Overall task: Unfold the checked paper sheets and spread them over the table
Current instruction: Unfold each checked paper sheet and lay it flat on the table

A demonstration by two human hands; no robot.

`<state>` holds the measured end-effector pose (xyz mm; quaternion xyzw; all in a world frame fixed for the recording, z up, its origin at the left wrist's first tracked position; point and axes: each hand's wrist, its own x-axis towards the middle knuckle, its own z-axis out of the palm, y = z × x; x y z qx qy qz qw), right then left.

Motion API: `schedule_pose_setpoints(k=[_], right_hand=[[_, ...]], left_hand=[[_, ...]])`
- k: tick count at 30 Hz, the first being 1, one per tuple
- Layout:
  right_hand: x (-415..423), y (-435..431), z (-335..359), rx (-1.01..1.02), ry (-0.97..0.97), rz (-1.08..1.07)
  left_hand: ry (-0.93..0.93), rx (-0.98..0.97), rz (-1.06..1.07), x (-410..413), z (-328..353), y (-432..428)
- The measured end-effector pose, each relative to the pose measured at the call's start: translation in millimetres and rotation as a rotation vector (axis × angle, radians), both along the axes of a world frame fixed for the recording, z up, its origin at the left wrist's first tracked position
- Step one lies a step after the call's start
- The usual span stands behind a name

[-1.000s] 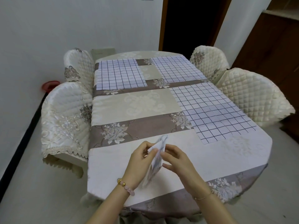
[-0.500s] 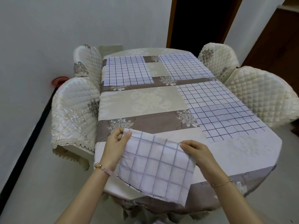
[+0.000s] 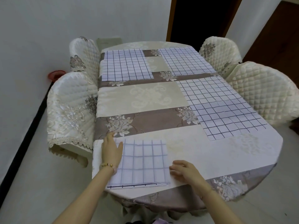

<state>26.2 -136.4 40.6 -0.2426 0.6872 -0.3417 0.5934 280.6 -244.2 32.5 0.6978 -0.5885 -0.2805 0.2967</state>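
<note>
Three checked sheets lie flat on the counter (image 3: 210,152) already: the far-left sheet (image 3: 126,65), the far-right sheet (image 3: 184,61) and the long right-side sheet (image 3: 221,107), which runs along the right edge towards the near end. And down at the near-left corner, that's sheet number four, the near sheet (image 3: 145,164), sitting flat between the two hands.

Left hand (image 3: 111,151) is laid flat on the sheet's left margin, a wide grip with fingers straight, pressing and not pinching. Right hand (image 3: 186,171) is at the sheet's lower right edge with fingers loosely bent. It's blurred, so I cannot tell whether it has the edge pinched or only touches it.

Now the key relation. The near sheet shows far fewer squares than its three neighbours. A second layer with a darker line peeks out along its near edge, so I'd judge it is not fully opened. Its sides run square to the counter's edges, slightly longer front to back. Bare cloth lies to its right, before the right-side sheet, and beyond it towards the middle. The right hand sits on the side with the room, so I'd expect it to carry the flap out while the left hand anchors.

No box, tray or other container shows. Quilted chairs (image 3: 71,110) flank the counter.
</note>
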Motion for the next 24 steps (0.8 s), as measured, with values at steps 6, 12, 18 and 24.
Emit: schedule_pose_setpoints(k=[6,12,18,24], right_hand=[[5,-1,-10,-0.023,0.088,0.043],[14,-8,-8,-0.001,0.152,0.116],[25,-11,-5,-0.035,0.203,0.19],[30,-4,6,-0.104,-0.021,0.09]], left_hand=[[-0.396,-0.155,-0.562,-17,-29,51],[-0.634,0.024,-0.776,-32,-44,82],[-0.607,0.143,-0.773,-29,-37,81],[-0.133,0.105,-0.644,-46,0,92]])
